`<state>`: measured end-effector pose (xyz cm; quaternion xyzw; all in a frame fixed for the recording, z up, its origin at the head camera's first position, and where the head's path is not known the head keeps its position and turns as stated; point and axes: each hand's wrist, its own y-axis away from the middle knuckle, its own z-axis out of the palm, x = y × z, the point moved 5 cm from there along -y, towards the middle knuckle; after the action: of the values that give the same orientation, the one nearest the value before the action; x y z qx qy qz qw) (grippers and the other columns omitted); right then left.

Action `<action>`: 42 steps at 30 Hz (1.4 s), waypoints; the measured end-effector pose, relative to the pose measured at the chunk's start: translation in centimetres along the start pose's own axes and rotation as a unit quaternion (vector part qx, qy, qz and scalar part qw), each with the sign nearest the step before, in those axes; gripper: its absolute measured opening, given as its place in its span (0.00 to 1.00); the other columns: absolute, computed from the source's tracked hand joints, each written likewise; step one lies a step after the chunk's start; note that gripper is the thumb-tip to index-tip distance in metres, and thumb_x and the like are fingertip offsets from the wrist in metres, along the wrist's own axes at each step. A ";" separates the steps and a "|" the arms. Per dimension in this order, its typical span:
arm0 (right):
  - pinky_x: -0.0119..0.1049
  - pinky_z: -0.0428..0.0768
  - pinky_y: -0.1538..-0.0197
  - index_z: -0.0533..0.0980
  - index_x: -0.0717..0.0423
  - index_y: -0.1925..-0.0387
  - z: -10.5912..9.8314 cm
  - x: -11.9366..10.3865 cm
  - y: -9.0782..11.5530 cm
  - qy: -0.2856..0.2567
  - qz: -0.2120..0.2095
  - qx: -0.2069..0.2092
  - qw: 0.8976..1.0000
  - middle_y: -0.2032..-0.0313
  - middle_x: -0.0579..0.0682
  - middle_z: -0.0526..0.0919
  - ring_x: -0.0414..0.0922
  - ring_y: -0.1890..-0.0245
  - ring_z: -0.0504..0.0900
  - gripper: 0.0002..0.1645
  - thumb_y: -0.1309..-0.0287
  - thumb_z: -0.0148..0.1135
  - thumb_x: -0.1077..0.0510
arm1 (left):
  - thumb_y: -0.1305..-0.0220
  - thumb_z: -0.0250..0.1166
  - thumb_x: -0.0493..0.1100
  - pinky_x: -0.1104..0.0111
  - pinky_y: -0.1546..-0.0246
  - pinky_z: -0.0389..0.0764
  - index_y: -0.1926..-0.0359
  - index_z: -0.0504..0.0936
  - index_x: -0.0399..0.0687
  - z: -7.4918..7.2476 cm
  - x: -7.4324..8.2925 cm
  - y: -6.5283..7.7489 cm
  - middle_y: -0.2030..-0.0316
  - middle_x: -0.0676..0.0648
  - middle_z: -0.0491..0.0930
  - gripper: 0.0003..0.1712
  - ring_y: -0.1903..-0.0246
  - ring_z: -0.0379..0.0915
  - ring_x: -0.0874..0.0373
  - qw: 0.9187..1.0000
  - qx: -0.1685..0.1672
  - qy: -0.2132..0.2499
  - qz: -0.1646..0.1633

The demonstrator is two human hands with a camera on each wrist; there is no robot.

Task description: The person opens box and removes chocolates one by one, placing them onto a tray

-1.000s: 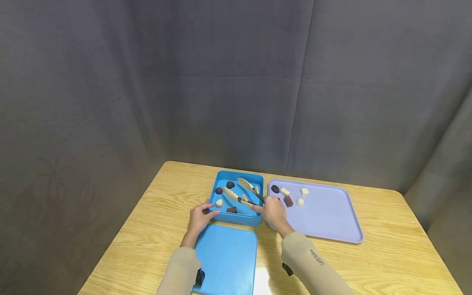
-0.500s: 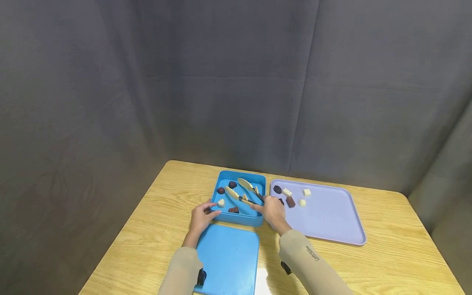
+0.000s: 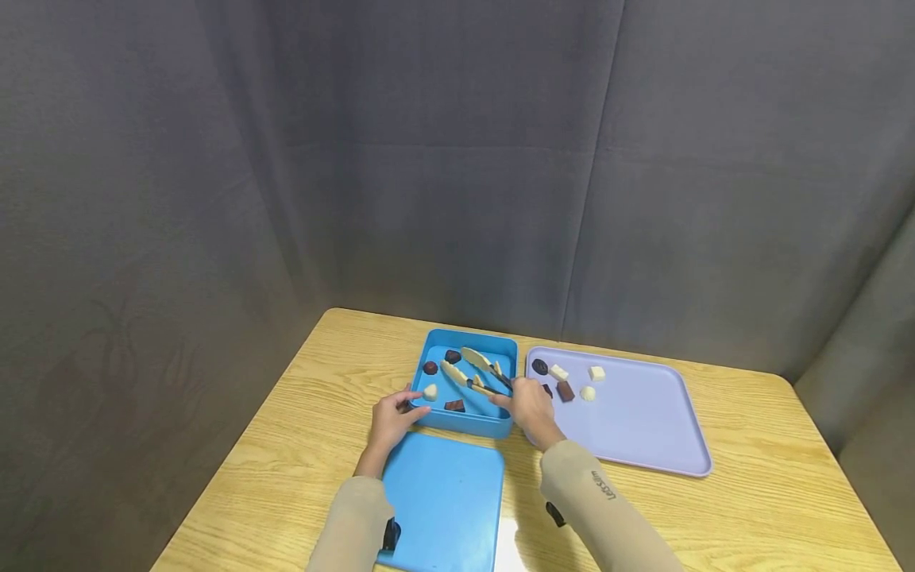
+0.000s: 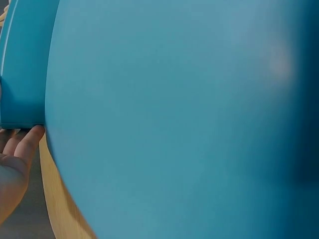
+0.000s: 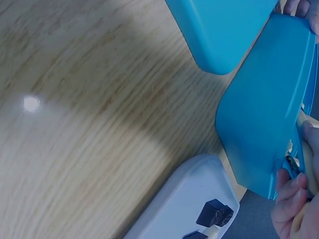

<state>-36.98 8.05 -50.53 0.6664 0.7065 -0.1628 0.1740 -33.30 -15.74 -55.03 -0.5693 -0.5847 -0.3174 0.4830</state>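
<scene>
**Tongs in the Blue Box**

The right hand [image 3: 530,407] gripped the tongs [image 3: 477,376] — their tips lay apart over the box [image 3: 465,425] floor. The left hand [image 3: 389,419], fingers relaxed, rested against the box's left wall. The lid [image 3: 443,500] lay in front — touching the box.

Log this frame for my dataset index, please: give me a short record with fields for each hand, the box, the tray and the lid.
left hand: left hand rests against the near left corner of the blue box
right hand: right hand grips cream tongs, jaws apart over the box
box contents: dark and white pieces, including a white piece by the left hand
tray: lilac tray right of the box, dark and white pieces at its far left end
lid: blue lid flat on the wooden table, in front of the box
</scene>
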 end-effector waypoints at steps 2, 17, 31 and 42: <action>0.32 0.60 0.86 0.69 0.56 0.83 -0.1 -0.1 -0.1 0.006 -0.001 -0.004 1.000 0.85 0.48 0.65 0.42 0.85 0.66 0.24 0.57 0.67 0.42 | 0.52 0.69 0.36 0.59 0.53 0.74 0.59 0.81 0.33 0.0 -0.1 0.0 0.47 0.34 0.70 0.17 0.49 0.68 0.44 1.000 0.000 0.000 0.000; 0.36 0.67 0.82 0.72 0.57 0.81 -0.7 -0.3 -0.7 0.040 -0.052 0.007 0.998 0.73 0.52 0.69 0.44 0.81 0.68 0.22 0.57 0.68 0.44 | 0.52 0.69 0.37 0.59 0.53 0.74 0.60 0.81 0.33 -0.3 0.2 0.1 0.48 0.33 0.70 0.16 0.48 0.67 0.44 1.000 0.001 0.001 0.002; 0.37 0.68 0.80 0.76 0.58 0.79 -0.4 0.3 -0.6 0.015 -0.052 0.017 0.998 0.75 0.50 0.70 0.45 0.78 0.68 0.19 0.58 0.69 0.46 | 0.52 0.69 0.37 0.60 0.52 0.73 0.61 0.80 0.32 0.0 0.3 0.1 0.48 0.32 0.69 0.17 0.47 0.65 0.44 1.000 -0.001 0.005 0.007; 0.39 0.69 0.80 0.80 0.57 0.72 -0.4 0.0 -0.8 0.022 -0.060 0.011 0.998 0.74 0.50 0.71 0.45 0.78 0.68 0.19 0.56 0.67 0.45 | 0.52 0.69 0.37 0.60 0.52 0.73 0.60 0.80 0.32 0.1 -0.1 0.0 0.46 0.33 0.68 0.17 0.46 0.64 0.45 1.000 -0.006 0.008 0.004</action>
<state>-37.75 8.18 -50.23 0.6281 0.7469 -0.1661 0.1415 -33.31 -15.68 -55.11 -0.5722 -0.5767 -0.3237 0.4851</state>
